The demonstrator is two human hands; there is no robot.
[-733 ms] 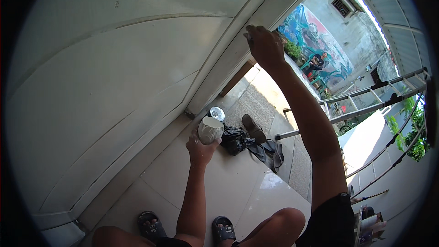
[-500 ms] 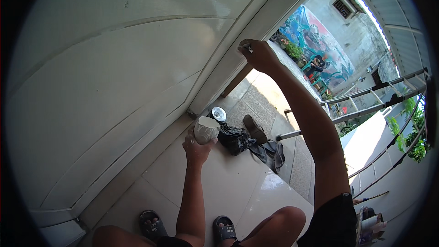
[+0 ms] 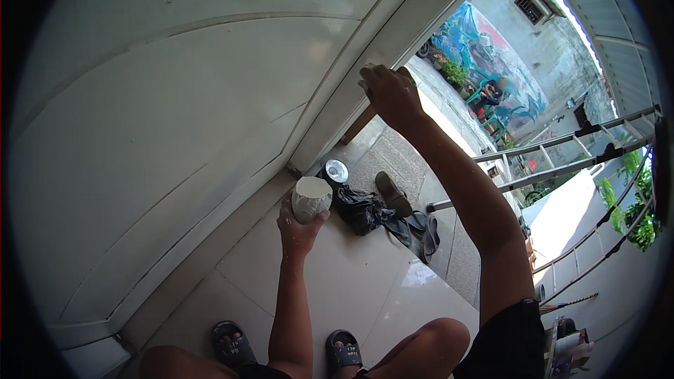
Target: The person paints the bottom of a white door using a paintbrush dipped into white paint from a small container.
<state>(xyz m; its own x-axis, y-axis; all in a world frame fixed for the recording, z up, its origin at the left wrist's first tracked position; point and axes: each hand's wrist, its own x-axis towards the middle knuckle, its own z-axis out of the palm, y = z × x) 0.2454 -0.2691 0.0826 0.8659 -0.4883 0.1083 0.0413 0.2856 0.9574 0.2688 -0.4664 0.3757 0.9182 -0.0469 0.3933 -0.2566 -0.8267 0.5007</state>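
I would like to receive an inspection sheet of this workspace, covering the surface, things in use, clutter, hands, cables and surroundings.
Surface: tiled floor, pale and shiny.
Things in use: pale container, wrinkled outside; white door frame.
Clutter: black bag, dark shoes and round silvery thing near the doorway.
Hands: left hand grips the container; right hand is at the frame; whether its fingers hold something is unclear.
Cables: nothing seen.
Surroundings: ladder on the right; outside, a seated person before a painted wall.
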